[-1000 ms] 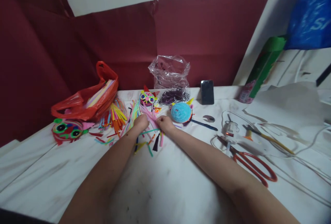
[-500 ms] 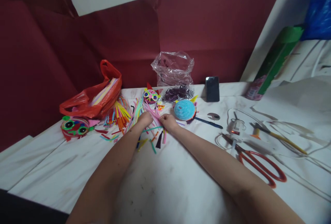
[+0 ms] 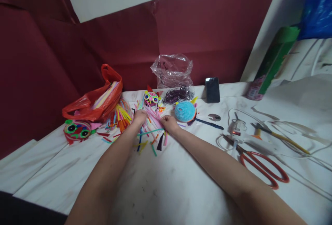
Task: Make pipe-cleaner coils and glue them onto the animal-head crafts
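Note:
My right hand [image 3: 168, 123] pinches the end of some pink pipe cleaners [image 3: 153, 114] that lie bunched on the table. To its left, my left hand [image 3: 140, 117] is curled at the edge of the pastel strips; its fingertips and whatever they hold are hidden. A small cat-like face [image 3: 151, 98] with round eyes stands just behind the bunch. Right of my right hand sits a light-blue coiled disc [image 3: 185, 111] with a yellow point on top. Cut pipe cleaner pieces and a dark purple tuft [image 3: 160, 142] lie in front of the hands.
At left are a red plastic bag [image 3: 94, 100] with strips inside and a second colourful face [image 3: 77, 131]. Behind stand a clear bag [image 3: 173, 74] and a phone [image 3: 212, 90]. At right lie red-handled scissors [image 3: 261, 166], a glue gun [image 3: 261, 142], yellow-handled pliers [image 3: 287, 142] and cords.
My left hand has moved left and slightly back, away from my right hand, uncovering more pink strips. My right hand stays nearly in place. The view has shifted slightly.

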The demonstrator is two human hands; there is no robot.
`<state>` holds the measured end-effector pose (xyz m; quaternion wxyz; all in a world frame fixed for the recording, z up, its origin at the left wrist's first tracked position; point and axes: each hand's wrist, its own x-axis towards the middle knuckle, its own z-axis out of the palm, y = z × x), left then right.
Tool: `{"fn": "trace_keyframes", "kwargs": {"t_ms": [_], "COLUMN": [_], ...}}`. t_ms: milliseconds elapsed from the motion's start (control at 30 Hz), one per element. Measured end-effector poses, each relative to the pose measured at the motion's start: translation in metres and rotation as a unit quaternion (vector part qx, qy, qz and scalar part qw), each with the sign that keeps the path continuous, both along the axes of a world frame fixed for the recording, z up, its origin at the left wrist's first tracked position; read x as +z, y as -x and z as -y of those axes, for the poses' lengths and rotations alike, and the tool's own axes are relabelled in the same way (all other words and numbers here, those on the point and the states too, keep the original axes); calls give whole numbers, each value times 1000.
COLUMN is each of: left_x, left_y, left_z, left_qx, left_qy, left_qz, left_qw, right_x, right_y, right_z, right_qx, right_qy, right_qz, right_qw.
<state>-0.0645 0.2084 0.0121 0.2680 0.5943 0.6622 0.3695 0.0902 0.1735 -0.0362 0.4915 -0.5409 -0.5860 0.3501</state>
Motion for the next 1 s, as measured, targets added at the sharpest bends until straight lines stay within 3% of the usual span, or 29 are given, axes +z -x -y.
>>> {"fn": "trace_keyframes", "kwargs": {"t_ms": [133, 267, 433, 500, 633, 733, 867, 1000], "left_x": [15, 28, 33, 34, 31, 22, 6, -2], "left_y": [16, 20, 6, -3, -23, -35, -41, -49], "left_z": [20, 54, 94, 107, 132, 146, 148, 146], "left_qx": [-25, -77, -200, -222, -262, -280, -246, -204], "left_qy": [-9, -26, 14, 20, 37, 58, 67, 9], "left_qz": [169, 285, 388, 409, 420, 368, 224, 194], "left_qw": [985, 955, 900, 885, 868, 885, 941, 960], "right_x": [10, 33, 63, 69, 72, 72, 74, 64], "right_y": [-1, 5, 15, 12, -11, -43, -87, -96], "right_z": [6, 20, 47, 60, 88, 102, 112, 122], "right_qx": [30, 80, 190, 212, 185, 113, 43, 41], "right_qy": [-30, -68, -38, -23, -20, -43, -65, -43], "right_qz": [-20, -76, -159, -187, -260, -311, -345, -351], "right_qw": [999, 992, 968, 959, 948, 943, 935, 935]}}
